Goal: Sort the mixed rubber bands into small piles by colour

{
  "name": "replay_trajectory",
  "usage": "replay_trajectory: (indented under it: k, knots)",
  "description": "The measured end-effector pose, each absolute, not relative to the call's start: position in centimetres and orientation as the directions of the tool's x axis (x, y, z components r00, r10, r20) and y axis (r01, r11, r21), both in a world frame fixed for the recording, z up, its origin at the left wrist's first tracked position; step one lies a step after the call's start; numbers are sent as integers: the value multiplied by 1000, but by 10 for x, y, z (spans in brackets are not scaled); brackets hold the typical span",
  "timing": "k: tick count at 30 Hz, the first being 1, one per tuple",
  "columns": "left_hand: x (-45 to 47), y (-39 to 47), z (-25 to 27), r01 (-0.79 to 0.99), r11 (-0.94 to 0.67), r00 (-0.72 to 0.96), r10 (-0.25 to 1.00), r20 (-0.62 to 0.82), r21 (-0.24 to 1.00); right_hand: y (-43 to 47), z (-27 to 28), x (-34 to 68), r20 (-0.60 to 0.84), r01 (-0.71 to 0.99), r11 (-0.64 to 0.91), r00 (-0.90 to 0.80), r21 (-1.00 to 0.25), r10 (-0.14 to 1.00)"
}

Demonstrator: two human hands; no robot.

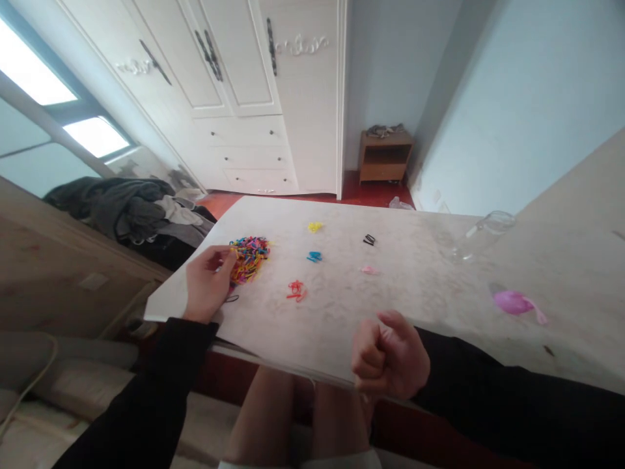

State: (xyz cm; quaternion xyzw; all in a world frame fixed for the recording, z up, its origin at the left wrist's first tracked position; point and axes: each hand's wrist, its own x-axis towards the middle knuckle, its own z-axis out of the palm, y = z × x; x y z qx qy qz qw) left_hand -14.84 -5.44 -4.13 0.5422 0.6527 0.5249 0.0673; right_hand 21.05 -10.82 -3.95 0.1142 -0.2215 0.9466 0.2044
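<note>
A heap of small hair elastics (251, 259) in many colours lies on the left part of the white table. My left hand (209, 280) is at the heap's left edge, thumb and fingers bent together; whatever is between the fingertips is hidden. Near the front edge, my right hand (390, 355) is curled into a loose fist, thumb off the fingers, with nothing showing in it. Small separate groups lie between the hands and beyond: red elastics (296, 291), blue elastics (314, 256), yellow elastics (315, 227), pink elastics (370, 270) and black elastics (370, 240).
One dark elastic (232, 298) lies by my left wrist. On the right of the table (332, 332) are a clear bottle-like container (481, 234) on its side and a pink balloon-like item (512, 301). Dark clothes (131, 208) are heaped at left; a white wardrobe (312, 104) stands behind.
</note>
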Motion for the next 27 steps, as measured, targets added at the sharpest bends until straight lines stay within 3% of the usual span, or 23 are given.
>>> replay_trajectory:
  k: [6,12,18,21,25,27]
  knots:
    - [-146,-54,-36,544,-110,-472,779,412,832,-107,-37,204,330,-485,-765,-869,-423,369]
    - [-144,-61,-33,567,-157,-447,766,462,809,-112,-36,204,329,-491,-716,-870,-496,368]
    - [-143,-66,-31,618,-89,-427,797,428,781,-122,-36,196,314,-601,-709,-799,-369,513]
    - [-146,-65,-34,636,-84,-406,809,425,767,-122,-37,196,258,-604,-707,-797,-369,546]
    - [-151,-66,-38,686,-21,-389,834,390,727,-109,-38,201,262,-595,-644,-798,-481,542]
    - [-151,-67,-37,738,1,-361,845,394,675,-97,-34,206,283,-560,-454,-790,-693,544]
